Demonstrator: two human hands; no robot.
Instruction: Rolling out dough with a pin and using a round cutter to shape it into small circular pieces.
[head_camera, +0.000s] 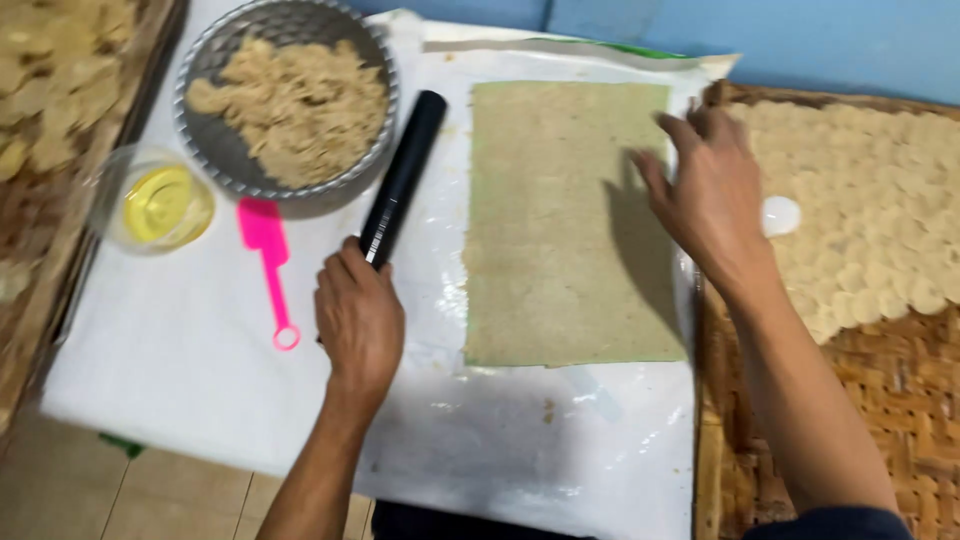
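Head view: left hand (358, 318) apparently grips black roller (403, 178).

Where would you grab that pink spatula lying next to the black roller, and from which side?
Take the pink spatula by its thin handle, near the ringed end that points toward the person, coming from above. It lies flat on the white sheet, blade toward the metal bowl. The handle has open space on both sides, while the blade sits close to the bowl's rim. The left hand, holding the black roller, is nearest.

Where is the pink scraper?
The pink scraper lies on the white sheet, left of the left hand, just below the metal bowl.
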